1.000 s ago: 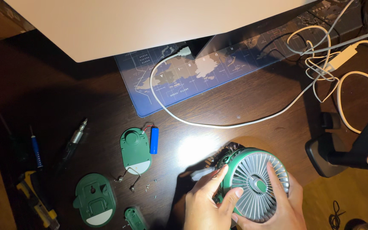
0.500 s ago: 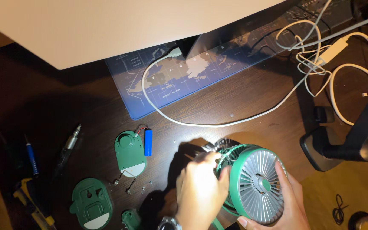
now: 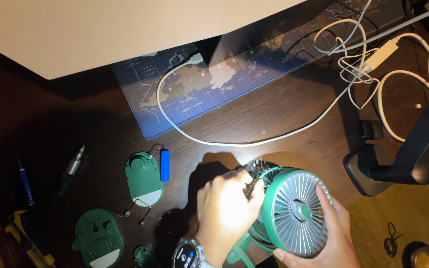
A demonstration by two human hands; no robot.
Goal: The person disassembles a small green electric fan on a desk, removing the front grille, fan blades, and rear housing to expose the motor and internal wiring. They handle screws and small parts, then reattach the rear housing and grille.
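Observation:
A small green fan (image 3: 294, 213) with a grey front grille is tilted up at the desk's near edge. My right hand (image 3: 331, 238) cups it from the right and below, fingers on the grille rim. My left hand (image 3: 224, 216), with a wristwatch, grips the fan's rear housing on the left side, fingertips at the dark back grille. Left of the hands lie an oval green cover (image 3: 143, 178) wired to a blue cylindrical battery (image 3: 165, 165), and another green base plate (image 3: 97, 238).
A screwdriver (image 3: 70, 171), a blue pen-like tool (image 3: 26, 186) and a yellow tool (image 3: 23, 238) lie at the far left. A map-printed desk mat (image 3: 214, 84) carries a white cable (image 3: 214, 141). A black stand (image 3: 403, 159) and tangled white cables (image 3: 373, 59) sit at right.
My left hand moved from the front grille round to the fan's rear left side. The fan tilted more upright, and the view shifted slightly right.

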